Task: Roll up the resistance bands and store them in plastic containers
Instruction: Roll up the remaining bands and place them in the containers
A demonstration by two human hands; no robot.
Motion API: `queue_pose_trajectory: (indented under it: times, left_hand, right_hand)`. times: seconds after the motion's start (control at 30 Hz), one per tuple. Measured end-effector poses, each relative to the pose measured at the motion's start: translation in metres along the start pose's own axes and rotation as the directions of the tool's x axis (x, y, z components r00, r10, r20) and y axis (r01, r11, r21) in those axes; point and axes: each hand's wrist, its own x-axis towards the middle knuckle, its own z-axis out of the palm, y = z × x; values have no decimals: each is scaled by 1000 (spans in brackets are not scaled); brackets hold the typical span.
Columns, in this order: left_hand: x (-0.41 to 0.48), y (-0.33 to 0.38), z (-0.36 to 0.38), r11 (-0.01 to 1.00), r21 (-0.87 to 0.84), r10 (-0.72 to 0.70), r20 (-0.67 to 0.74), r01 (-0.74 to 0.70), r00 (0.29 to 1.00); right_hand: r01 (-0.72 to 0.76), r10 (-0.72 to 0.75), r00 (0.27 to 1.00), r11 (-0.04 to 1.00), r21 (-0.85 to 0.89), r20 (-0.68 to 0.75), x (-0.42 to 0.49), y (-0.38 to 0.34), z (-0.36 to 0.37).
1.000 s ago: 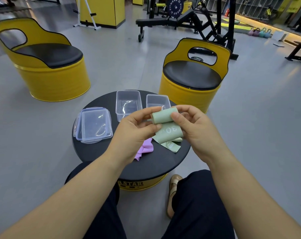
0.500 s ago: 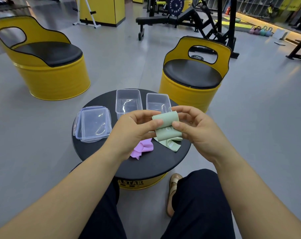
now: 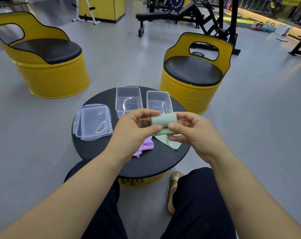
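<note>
Two clear containers [image 3: 129, 100] and lids [image 3: 93, 122] stand on the round table [image 3: 156, 163]; above it both hands, left hand [image 3: 134, 130] and right hand [image 3: 192, 131], pinch the half-rolled green band [image 3: 163, 120].

We've got green band [image 3: 163, 119] half rolled over black table [image 3: 156, 163], left hand [image 3: 134, 128] and right hand [image 3: 192, 133] both pinching roll, loose tail drooping toward tabletop. Purple band [image 3: 147, 146] lies crumpled near table centre, partly under left hand. Open on table: bigger container [image 3: 128, 100] at 12 o'clock, smaller container [image 3: 158, 102] at 1 o'clock. Stacked lids [image 3: 93, 122] at 10 o'clock. Yellow barrel chair [image 3: 192, 80] beyond table at 1 o'clock.
</note>
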Motion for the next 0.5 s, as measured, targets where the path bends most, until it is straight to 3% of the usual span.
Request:
queue_pose_trajectory:
  times: [0.27, 0.5]
  left_hand:
    - [0, -3, 5, 997, 46, 56, 28, -57, 998]
    - [0, -1, 3, 996, -8, -92, 123, 94, 988]
  right_hand:
    - [24, -23, 998, 1000, 9, -62, 1, 4, 4]
    - [41, -42, 999, 999, -25, -25, 1, 5, -2]
